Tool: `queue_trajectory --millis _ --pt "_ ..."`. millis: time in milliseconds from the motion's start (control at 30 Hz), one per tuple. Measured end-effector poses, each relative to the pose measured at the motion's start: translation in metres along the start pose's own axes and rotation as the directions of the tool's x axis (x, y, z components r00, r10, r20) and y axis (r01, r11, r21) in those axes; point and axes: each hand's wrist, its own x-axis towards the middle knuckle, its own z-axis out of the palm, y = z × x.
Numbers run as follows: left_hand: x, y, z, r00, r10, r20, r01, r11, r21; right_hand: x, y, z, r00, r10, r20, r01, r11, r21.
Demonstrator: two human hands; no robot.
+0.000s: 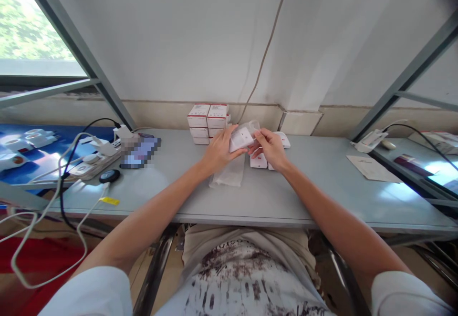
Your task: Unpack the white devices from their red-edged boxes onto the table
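My left hand grips a small white rounded-square device above the table, thumb along its lower edge. A thin clear plastic bag lies around or against the device; I cannot tell how far it covers it. The bag's right edge is pinched by my right hand. Similar white devices, one of them a white unit, sit on the table below and behind my right hand. Under my left hand lies another clear plastic bag, flat on the tabletop.
Small white-and-red boxes are stacked by the wall behind my left hand. A phone, a power strip, a black round puck and loose cables occupy the left. A paper sheet and a white adapter are at the right.
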Motion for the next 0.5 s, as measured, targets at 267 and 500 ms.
queue_trajectory --millis 267,500 --pt "0.0 0.006 -0.007 1.0 0.001 0.021 -0.002 0.999 0.052 0.002 -0.004 -0.007 1.0 0.001 0.018 -0.001 1.0 0.01" --pt "0.001 0.005 -0.01 0.998 0.066 0.016 -0.067 0.997 0.038 0.007 -0.002 -0.016 0.994 0.107 -0.012 -0.105 0.991 0.088"
